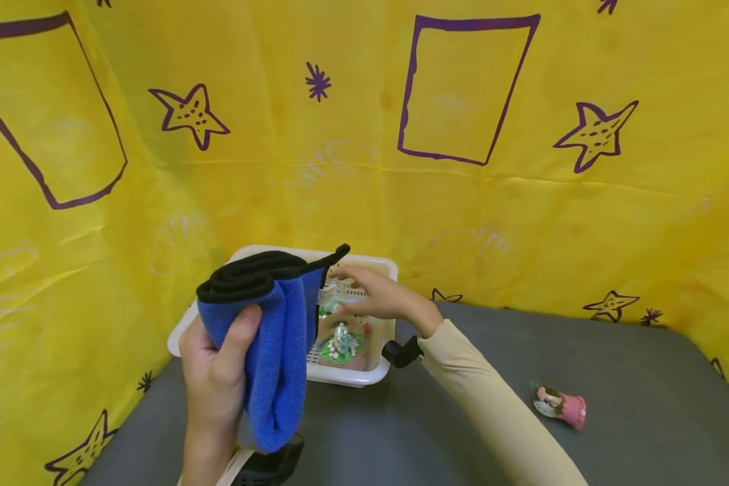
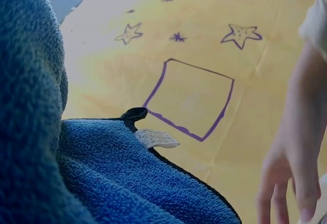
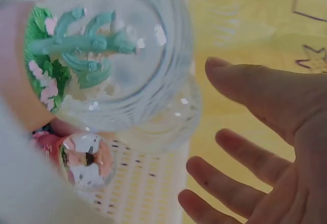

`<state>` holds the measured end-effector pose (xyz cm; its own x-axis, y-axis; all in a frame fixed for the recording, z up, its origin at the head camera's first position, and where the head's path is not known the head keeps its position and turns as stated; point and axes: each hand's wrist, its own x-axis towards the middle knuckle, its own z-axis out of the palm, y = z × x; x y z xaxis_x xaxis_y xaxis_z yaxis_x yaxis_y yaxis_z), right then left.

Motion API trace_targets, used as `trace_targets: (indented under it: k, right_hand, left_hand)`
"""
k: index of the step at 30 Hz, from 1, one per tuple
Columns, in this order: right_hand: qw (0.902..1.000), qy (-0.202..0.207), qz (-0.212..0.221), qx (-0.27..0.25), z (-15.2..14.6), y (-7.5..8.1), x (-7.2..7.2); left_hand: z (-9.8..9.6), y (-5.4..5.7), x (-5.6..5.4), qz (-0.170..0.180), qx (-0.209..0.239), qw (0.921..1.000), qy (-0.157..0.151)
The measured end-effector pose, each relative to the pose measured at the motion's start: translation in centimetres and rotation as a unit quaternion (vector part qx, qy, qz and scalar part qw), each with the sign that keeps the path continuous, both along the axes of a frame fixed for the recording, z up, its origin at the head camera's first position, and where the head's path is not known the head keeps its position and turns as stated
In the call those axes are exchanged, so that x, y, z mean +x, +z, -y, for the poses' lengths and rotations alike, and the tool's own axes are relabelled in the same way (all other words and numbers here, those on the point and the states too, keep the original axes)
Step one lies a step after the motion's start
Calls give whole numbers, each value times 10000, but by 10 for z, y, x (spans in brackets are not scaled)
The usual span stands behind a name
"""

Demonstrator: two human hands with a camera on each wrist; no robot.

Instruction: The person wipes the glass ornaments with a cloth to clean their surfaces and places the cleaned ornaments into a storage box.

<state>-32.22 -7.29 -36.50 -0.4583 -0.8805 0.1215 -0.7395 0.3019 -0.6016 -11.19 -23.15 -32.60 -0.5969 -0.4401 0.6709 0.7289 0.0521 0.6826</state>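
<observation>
My left hand point(image 1: 215, 364) grips a folded blue towel point(image 1: 277, 378) with black edging, held up in front of a white plastic basket point(image 1: 370, 376). A loop and a white tag point(image 2: 157, 138) show on the towel in the left wrist view. Over the basket's right side reaches my right hand point(image 1: 381, 295), fingers spread and apart from the globes. Closest to that hand's camera is a snow globe point(image 3: 97, 45) with a green cactus and pink flowers inside. Behind it is a smaller globe point(image 3: 84, 157) with a red base. The towel hides the basket's left part.
A small snow globe with a pink base point(image 1: 572, 410) lies on its side on the grey table point(image 1: 462, 432), right of the basket. Yellow cloth point(image 1: 352, 202) with purple stars and frames hangs behind and at the sides of the table.
</observation>
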Motion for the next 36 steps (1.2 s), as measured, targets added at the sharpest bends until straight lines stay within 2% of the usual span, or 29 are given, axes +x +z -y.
trace_targets:
  k: [10,18,23,25,28,34,36]
  right_hand:
    - [9980,-341,171,-502,-47,-4,28]
    - [9955,-594,191,-708,-76,-9,44]
    - [9905,-728,475,-1064,-99,-13,58]
    - [9876,-766,704,-1172,-108,-15,64]
    - [9859,-799,821,-1224,-118,-17,72]
    - [9849,-875,710,-1317,-133,-20,82]
    - [9851,-921,658,-1295,-137,-22,85]
  left_hand:
    - [-4,0,-2,-35,-211,9998,-41]
    - [-11,0,-3,283,-404,9988,-65]
    - [-16,-1,-4,420,-431,9982,28]
    - [-16,-2,-5,382,-439,9983,31]
    - [-16,-1,-5,376,-505,9980,86]
    - [-17,-1,-7,310,-620,9976,-58]
    - [-18,-1,-8,341,-648,9973,0]
